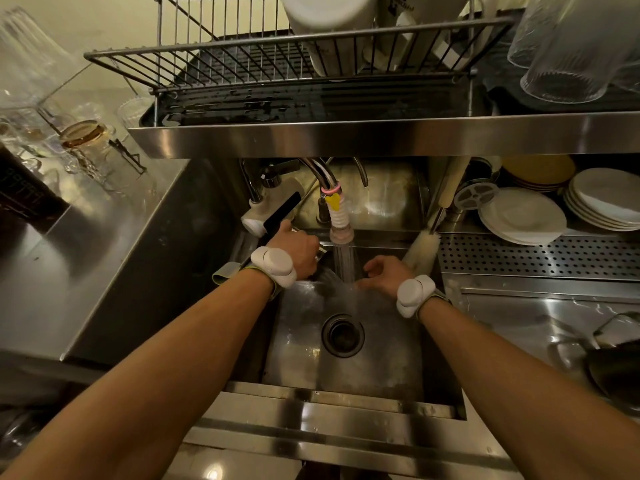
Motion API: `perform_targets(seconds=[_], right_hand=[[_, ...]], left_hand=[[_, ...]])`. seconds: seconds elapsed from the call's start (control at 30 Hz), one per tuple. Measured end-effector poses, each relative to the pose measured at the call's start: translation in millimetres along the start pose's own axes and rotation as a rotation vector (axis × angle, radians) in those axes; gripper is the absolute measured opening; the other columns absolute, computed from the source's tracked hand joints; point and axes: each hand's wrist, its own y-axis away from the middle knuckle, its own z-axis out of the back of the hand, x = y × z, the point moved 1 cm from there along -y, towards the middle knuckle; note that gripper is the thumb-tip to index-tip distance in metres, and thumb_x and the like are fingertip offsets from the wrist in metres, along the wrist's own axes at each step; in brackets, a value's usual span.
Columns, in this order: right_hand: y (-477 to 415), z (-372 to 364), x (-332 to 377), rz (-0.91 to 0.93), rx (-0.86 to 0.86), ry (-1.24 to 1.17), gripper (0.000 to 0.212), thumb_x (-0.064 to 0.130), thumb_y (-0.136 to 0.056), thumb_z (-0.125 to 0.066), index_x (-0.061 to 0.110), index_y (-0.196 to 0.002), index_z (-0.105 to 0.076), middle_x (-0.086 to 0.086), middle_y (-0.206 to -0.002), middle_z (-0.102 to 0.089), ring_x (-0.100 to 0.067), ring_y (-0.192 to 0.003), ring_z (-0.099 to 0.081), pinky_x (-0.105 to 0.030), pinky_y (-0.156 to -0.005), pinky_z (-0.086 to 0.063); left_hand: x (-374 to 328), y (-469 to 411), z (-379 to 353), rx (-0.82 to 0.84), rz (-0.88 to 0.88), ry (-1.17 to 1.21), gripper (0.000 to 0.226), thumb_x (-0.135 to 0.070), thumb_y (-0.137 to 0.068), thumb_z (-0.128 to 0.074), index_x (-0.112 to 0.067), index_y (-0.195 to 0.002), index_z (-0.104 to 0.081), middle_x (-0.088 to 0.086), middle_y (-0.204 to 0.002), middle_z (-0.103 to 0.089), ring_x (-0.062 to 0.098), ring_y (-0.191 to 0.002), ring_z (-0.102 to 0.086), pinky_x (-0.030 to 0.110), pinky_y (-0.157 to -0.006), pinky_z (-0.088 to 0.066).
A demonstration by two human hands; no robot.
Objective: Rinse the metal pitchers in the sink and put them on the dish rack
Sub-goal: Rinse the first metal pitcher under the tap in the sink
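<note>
While water ran from the faucet into the steel sink, the head view looked straight down two bare forearms that reached over the sink's near edge.

The left hand was at the sink's far left corner, just left of the stream. Its fingers were curled tight round a metal pitcher. The hand hid most of the pitcher, and only a shiny sliver of it showed beside the knuckles, close to the falling water.

The right hand was just right of the stream, low over the basin in the spray. Its fingers were spread narrowly and loosely bent, and they held nothing that could be seen. Each wrist wore a strapped white device, the left wrist device and the right wrist device.

The round drain sat in the middle of the sink floor, between the two arms. A white bottle brush leaned at the sink's far right corner.

Above the sink, on a steel shelf, stood the wire dish rack, with white containers at its right end. Upturned clear glasses stood at the shelf's right end. White plates were stacked under the shelf on the right.
</note>
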Motion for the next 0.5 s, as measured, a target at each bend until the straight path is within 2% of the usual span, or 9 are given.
perform_targets(seconds=[0.07,0.13,0.2,0.23,0.3,0.37,0.43,0.5], right_hand=[[-0.1,-1.0,-1.1,-0.005,0.006,-0.020,0.053,0.028,-0.074,-0.079,0.010,-0.120,-0.059,-0.009,-0.119,-0.063,-0.024,-0.109,-0.060,-0.032,-0.089,-0.049],[-1.3,-3.4,-4.7,-0.021,0.025,-0.042,0.055,0.029,-0.073,-0.080,0.011,-0.120,-0.058,-0.009,-0.117,-0.063,-0.024,-0.107,-0.060,-0.031,-0.087,-0.049],[-2.2,-6.4,-9.9,-0.042,0.045,-0.045,0.057,0.031,-0.070,-0.082,0.013,-0.118,-0.058,-0.009,-0.117,-0.063,-0.024,-0.106,-0.061,-0.030,-0.086,-0.049],[-2.1,-8.1,-12.4,-0.051,0.054,-0.043,0.059,0.032,-0.068,-0.083,0.014,-0.118,-0.057,-0.008,-0.117,-0.064,-0.023,-0.105,-0.062,-0.030,-0.086,-0.049],[0.4,-11.9,-14.8,-0.061,0.060,-0.074,0.071,0.030,-0.063,-0.087,0.016,-0.123,-0.052,-0.006,-0.118,-0.064,-0.022,-0.106,-0.062,-0.029,-0.087,-0.049],[2.9,-16.1,-15.3,-0.058,0.041,-0.165,0.092,0.025,-0.059,-0.089,0.016,-0.135,-0.040,-0.005,-0.126,-0.059,-0.024,-0.115,-0.058,-0.027,-0.089,-0.046],[2.9,-18.4,-12.2,-0.031,0.006,-0.247,0.107,0.020,-0.056,-0.091,0.016,-0.143,-0.028,-0.005,-0.135,-0.053,-0.025,-0.124,-0.051,-0.029,-0.096,-0.042],[0.0,-21.2,-5.0,0.025,-0.026,-0.311,0.110,0.020,-0.052,-0.092,0.017,-0.142,-0.029,-0.003,-0.137,-0.051,-0.022,-0.126,-0.049,-0.032,-0.103,-0.040]], left_hand=[[1.2,-1.2,-1.0,0.025,0.058,0.089,0.025,-0.027,-0.089,-0.046,-0.010,-0.084,-0.064,0.009,-0.089,-0.066,0.031,-0.091,-0.061,0.041,-0.096,-0.028],[2.1,-1.6,-1.1,0.091,0.157,0.291,0.030,-0.028,-0.090,-0.046,-0.011,-0.098,-0.069,0.011,-0.103,-0.068,0.032,-0.098,-0.062,0.039,-0.092,-0.038],[-1.1,-2.3,-3.0,0.181,0.195,0.517,0.031,-0.024,-0.091,-0.047,-0.004,-0.101,-0.069,0.015,-0.108,-0.068,0.030,-0.096,-0.063,0.036,-0.083,-0.047],[-4.1,-2.2,-4.8,0.225,0.196,0.600,0.031,-0.020,-0.092,-0.048,0.000,-0.103,-0.068,0.018,-0.110,-0.067,0.027,-0.094,-0.061,0.034,-0.079,-0.047],[-9.5,-1.1,-11.6,0.272,0.227,0.738,0.030,-0.016,-0.093,-0.049,0.004,-0.108,-0.066,0.023,-0.116,-0.065,0.022,-0.087,-0.053,0.026,-0.068,-0.043],[-12.2,-1.9,-21.0,0.289,0.266,0.908,0.029,-0.012,-0.093,-0.051,0.007,-0.111,-0.064,0.027,-0.117,-0.064,0.021,-0.080,-0.052,0.017,-0.058,-0.042],[-12.8,-1.2,-27.1,0.287,0.279,1.076,0.024,-0.009,-0.093,-0.052,0.006,-0.107,-0.065,0.025,-0.105,-0.066,0.023,-0.082,-0.060,0.018,-0.067,-0.047],[-10.4,1.2,-28.9,0.292,0.295,1.248,0.015,-0.007,-0.092,-0.053,0.000,-0.096,-0.065,0.014,-0.091,-0.065,0.023,-0.085,-0.063,0.026,-0.076,-0.047]])
